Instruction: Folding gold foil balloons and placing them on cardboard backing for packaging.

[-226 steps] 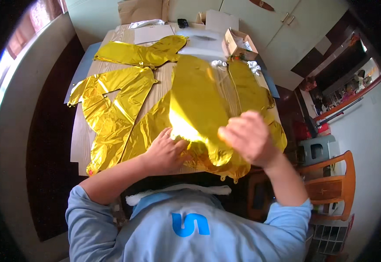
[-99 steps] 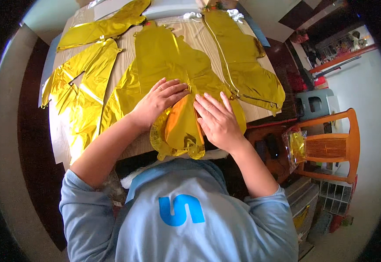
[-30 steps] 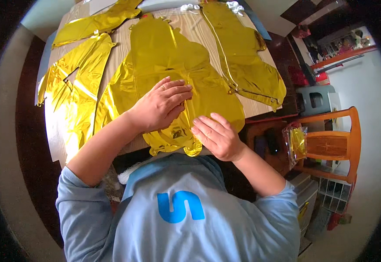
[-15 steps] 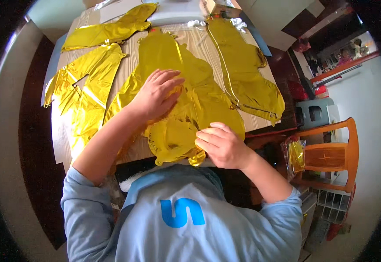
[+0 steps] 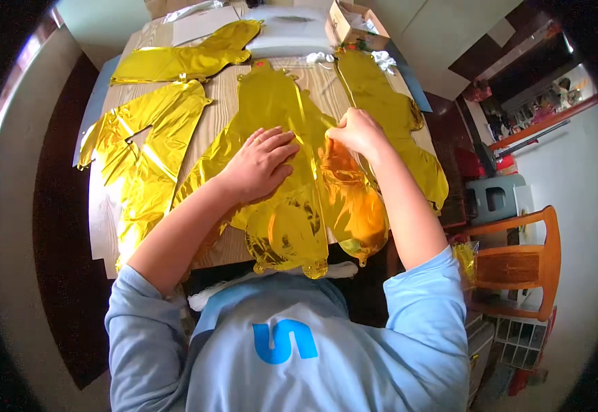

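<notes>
A flat gold foil balloon is spread down the middle of the wood-grain table, its lower end reaching over the near edge. My left hand lies on it, palm down and fingers stretched out. Farther right, my right hand is closed in a pinch on the foil at the balloon's right side. Below that hand the right-hand lobe is creased and reflects orange; its fingertips are partly hidden. Another flat foil balloon lies to the right, beside my right forearm.
Two more gold foil pieces lie at the left, one nearer and one farther. A cardboard box and white string bundles sit at the back. Right of the table are a grey stool and a wooden chair.
My right hand has moved away from the table's near edge, up and to the right, and now pinches the foil there. The left hand stays on the middle balloon. The view has shifted slightly.
</notes>
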Motion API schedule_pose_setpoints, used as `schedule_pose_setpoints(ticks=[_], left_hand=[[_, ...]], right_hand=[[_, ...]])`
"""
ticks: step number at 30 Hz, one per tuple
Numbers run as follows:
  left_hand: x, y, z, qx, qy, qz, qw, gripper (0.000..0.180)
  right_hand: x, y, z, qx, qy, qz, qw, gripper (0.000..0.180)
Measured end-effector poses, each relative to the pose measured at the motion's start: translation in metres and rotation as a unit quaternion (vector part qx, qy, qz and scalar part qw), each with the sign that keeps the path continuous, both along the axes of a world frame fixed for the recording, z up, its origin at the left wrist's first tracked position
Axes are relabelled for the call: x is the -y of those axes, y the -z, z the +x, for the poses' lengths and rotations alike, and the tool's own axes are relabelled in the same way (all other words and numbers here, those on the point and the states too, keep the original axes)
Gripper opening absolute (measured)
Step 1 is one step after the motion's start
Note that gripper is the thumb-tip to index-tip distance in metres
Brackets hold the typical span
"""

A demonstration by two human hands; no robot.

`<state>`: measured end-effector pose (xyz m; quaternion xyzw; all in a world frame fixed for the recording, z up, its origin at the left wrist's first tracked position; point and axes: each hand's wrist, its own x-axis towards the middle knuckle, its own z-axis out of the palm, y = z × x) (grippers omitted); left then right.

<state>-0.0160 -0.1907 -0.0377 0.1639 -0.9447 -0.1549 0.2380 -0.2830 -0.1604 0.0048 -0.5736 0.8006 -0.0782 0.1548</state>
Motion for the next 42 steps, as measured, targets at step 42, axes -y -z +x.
schedule_pose_setpoints(ticks=[42], left_hand=[[0.009,0.004,0.057,-0.058,-0.100,0.036,0.993,0.043]], right_hand=[[-0.027,0.028,0.017,-0.076,-0.316,-0.115,0.939,0.058]])
